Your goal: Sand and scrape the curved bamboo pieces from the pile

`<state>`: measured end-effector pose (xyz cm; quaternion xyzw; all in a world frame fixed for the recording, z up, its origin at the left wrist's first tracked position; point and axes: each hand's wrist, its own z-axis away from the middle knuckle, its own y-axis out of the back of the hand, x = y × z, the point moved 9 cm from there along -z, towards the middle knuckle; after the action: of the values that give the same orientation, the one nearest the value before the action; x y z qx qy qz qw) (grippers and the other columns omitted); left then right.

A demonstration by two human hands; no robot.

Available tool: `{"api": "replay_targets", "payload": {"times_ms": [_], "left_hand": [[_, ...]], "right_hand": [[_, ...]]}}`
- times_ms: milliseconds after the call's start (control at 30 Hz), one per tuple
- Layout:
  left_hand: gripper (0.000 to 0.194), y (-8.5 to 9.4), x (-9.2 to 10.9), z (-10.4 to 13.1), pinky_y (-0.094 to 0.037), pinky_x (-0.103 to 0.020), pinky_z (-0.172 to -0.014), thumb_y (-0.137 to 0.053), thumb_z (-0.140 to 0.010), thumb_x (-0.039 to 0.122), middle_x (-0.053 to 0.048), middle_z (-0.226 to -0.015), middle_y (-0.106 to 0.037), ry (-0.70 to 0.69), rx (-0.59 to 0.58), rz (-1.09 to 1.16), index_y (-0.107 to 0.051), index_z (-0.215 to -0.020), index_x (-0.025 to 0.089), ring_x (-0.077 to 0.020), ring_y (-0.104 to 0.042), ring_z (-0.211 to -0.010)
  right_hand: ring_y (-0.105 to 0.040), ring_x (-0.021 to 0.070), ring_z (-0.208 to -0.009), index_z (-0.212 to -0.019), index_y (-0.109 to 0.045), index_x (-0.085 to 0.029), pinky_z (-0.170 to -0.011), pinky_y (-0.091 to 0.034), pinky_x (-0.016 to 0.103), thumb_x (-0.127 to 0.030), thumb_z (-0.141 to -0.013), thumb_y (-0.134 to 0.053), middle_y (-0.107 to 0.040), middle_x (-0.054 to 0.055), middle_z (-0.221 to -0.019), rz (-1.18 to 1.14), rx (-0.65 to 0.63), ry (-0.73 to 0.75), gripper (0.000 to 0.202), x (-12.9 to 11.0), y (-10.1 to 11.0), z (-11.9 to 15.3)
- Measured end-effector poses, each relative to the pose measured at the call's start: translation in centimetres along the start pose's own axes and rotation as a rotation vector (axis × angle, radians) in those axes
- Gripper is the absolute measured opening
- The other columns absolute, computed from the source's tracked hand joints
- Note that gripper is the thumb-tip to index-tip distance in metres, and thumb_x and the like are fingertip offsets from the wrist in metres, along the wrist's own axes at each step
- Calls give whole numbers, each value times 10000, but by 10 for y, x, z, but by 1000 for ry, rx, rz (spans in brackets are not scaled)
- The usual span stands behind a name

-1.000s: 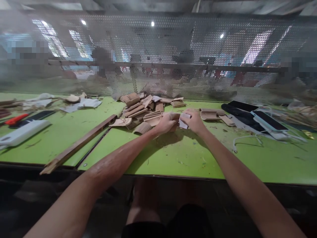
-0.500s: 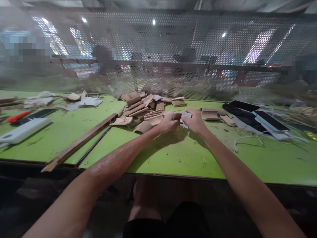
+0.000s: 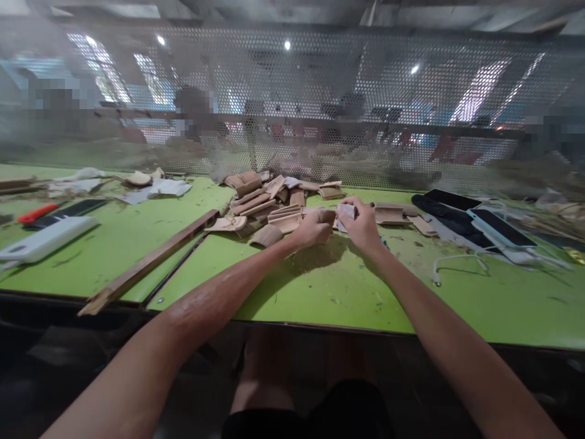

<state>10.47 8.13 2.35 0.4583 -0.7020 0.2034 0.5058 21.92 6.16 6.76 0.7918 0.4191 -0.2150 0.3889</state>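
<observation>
My left hand (image 3: 313, 227) is closed around a small tan wooden piece (image 3: 325, 214) at the middle of the green table (image 3: 320, 286). My right hand (image 3: 362, 224) presses a folded pale sheet, probably sandpaper (image 3: 345, 211), against that piece; the two hands touch. Just left of them lies a pile of similar tan wooden pieces (image 3: 265, 204). Two more pieces (image 3: 388, 213) rest just to the right of my right hand.
A long wooden strip (image 3: 150, 261) runs diagonally at left. A white power bank (image 3: 43, 239), a red-handled tool (image 3: 36, 213), scraps (image 3: 155, 188) sit far left. Phones (image 3: 496, 227) and a white cable (image 3: 452, 262) lie right. A perforated metal screen (image 3: 292, 103) backs the table.
Both hands stayed together on the wooden piece; my right hand shifted slightly, and the pale sheet rose a little against the piece. The view drifted slightly.
</observation>
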Motion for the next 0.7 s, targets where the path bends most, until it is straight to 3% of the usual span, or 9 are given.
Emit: {"api": "replay_targets", "payload": {"times_ms": [233, 500, 700], "left_hand": [[95, 0, 5, -1, -374, -221, -536, -529, -691, 163, 11, -650, -541, -17, -33, 19, -574, -774, 149, -92, -460, -562], [28, 0, 4, -2, -307, -242, -500, -518, -671, 164, 41, -541, -441, -67, -36, -40, -497, -678, 181, -85, -387, -478], [86, -1, -1, -4, -302, -251, -483, -505, -648, 117, 45, -482, -428, -18, 8, -57, -469, -649, 195, -86, -371, -432]], "right_hand": [[-617, 212, -740, -984, -632, -221, -694, -495, 336, -404, -801, -635, -699, 50, -844, -71, -23, -34, 259, 1, -3, 1], [-607, 212, -753, -882, -683, -199, -715, -481, 334, -415, -792, -618, -727, 63, -842, -7, -27, -14, 243, 1, -2, -1], [-628, 228, -800, -915, -700, -203, -772, -485, 352, -356, -777, -616, -737, 68, -873, 11, 6, -20, 222, 4, -6, 2]]}}
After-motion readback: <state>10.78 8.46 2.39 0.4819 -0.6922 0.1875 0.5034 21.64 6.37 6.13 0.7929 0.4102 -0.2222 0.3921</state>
